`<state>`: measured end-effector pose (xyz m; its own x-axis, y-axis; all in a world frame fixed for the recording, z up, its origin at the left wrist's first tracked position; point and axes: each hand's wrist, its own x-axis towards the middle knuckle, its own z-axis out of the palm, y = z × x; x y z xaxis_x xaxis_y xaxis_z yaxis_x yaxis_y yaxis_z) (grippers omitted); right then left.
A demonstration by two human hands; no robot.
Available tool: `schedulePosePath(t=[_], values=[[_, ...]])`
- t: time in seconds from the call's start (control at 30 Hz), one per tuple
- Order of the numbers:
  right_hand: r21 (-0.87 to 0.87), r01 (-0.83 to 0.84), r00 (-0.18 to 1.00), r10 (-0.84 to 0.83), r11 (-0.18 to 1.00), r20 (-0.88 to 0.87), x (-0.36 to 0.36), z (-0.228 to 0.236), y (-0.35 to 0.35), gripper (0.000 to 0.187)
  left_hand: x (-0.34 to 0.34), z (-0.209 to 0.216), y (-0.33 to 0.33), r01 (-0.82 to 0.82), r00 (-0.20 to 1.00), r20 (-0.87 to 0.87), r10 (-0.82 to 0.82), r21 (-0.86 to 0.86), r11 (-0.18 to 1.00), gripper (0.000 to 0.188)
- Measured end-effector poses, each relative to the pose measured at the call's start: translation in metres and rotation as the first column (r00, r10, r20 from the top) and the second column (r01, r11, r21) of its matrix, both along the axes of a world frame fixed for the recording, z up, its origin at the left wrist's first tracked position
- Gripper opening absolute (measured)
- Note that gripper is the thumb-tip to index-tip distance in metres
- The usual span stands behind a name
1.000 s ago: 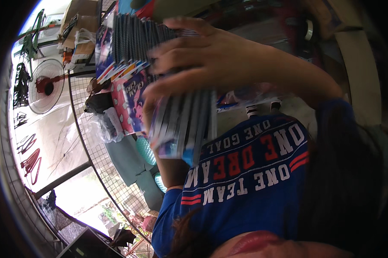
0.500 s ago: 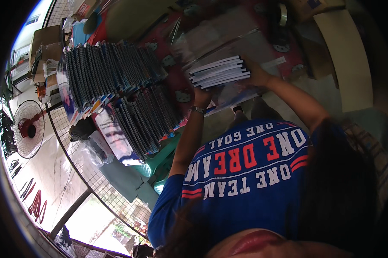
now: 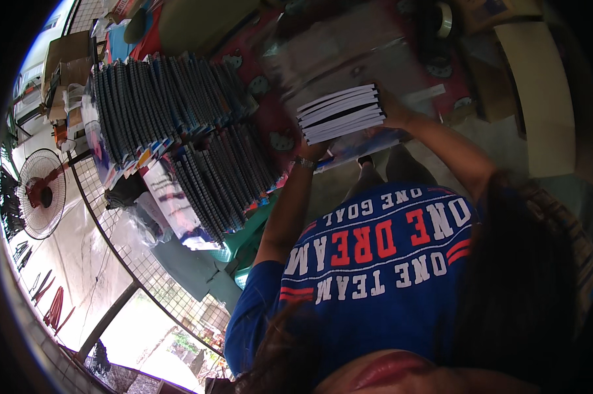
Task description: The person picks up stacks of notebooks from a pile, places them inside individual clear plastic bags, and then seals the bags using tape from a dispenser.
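Observation:
I hold a small stack of thin white-edged notebooks (image 3: pixel 341 113) between both hands, above a red patterned tablecloth (image 3: pixel 270 128). My left hand (image 3: pixel 313 152), with a bracelet at the wrist, grips the stack's near-left corner. My right hand (image 3: pixel 396 113) clasps its right end. Under the stack lies a blurred sheet of clear plastic wrap (image 3: pixel 349 46). Two long rows of dark notebooks standing on edge (image 3: pixel 165 98) (image 3: pixel 224 180) fill the table to the left. My blue printed shirt (image 3: pixel 375 262) takes up the lower middle of the view.
A roll of tape (image 3: pixel 444 20) lies at the table's far right. A green plastic stool (image 3: pixel 247 240) stands below the notebook rows. A wire mesh panel (image 3: pixel 145 262), a standing fan (image 3: pixel 40 194) and cardboard boxes (image 3: pixel 66 59) are at the left.
A second ago one hand rested on a large notebook pile close to the camera. Now both hands hold a small stack farther out over the red cloth, slightly lower than half a second ago.

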<state>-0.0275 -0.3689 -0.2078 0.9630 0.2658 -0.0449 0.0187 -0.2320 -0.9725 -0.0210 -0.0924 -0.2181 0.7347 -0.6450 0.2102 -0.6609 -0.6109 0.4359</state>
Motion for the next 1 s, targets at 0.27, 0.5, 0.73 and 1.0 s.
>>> schedulePosePath(t=[0.27,0.5,0.73,1.0], values=[[0.023,0.03,0.979,-0.025,0.999,-0.204,-0.002,0.01,-0.004,0.11,0.014,-0.022,-0.006,-0.047,0.997,-0.056,0.047,0.004,0.999,0.06],[-0.296,0.185,0.807,0.027,0.937,0.59,-0.018,0.154,-0.014,0.103,0.012,-0.028,0.005,-0.028,0.997,-0.065,0.031,0.047,0.998,0.059],[-0.765,0.084,0.848,0.357,0.639,0.391,-0.011,0.167,0.054,0.083,0.014,-0.034,0.001,-0.025,0.997,-0.071,0.03,0.064,0.998,0.057],[-0.828,0.021,0.908,0.336,0.561,0.251,0.028,0.146,0.037,0.071,0.023,-0.031,0.015,-0.161,0.873,-0.478,0.099,-0.089,0.983,0.055]])
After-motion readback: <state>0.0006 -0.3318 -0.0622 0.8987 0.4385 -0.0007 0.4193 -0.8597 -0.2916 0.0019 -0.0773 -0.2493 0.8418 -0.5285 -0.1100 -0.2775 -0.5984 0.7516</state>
